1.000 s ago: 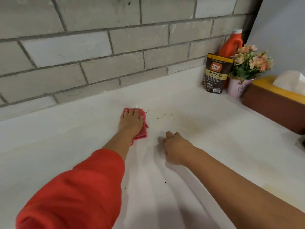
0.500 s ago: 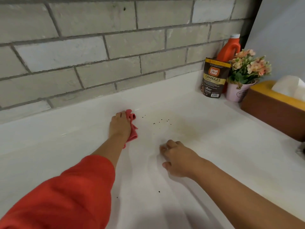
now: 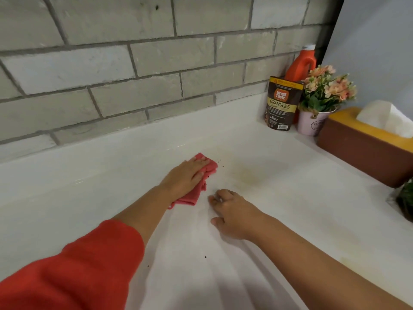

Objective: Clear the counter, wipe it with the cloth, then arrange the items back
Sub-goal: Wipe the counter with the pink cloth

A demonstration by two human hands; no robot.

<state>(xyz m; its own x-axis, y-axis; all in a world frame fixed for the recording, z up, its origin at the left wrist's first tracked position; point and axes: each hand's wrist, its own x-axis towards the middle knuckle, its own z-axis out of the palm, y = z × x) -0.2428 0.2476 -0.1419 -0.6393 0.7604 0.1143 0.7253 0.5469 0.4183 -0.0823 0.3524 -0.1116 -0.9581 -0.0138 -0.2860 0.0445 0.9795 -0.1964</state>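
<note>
The left hand (image 3: pixel 186 177), with fingers straight and together, is pressing the crumpled pink-red cloth (image 3: pixel 190 199) flat on the white bench (image 3: pixel 290 198). The right hand (image 3: pixel 234 213), loosely curled and holding nothing, is resting at the cloth's 4 o'clock. The brown coffee-granules pouch (image 3: pixel 283 104) is standing far away at 2 o'clock.

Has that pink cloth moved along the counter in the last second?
Yes. The pink cloth under the left hand has slid right, toward the Great Taste granules pouch, reaching the dark specks.
</note>
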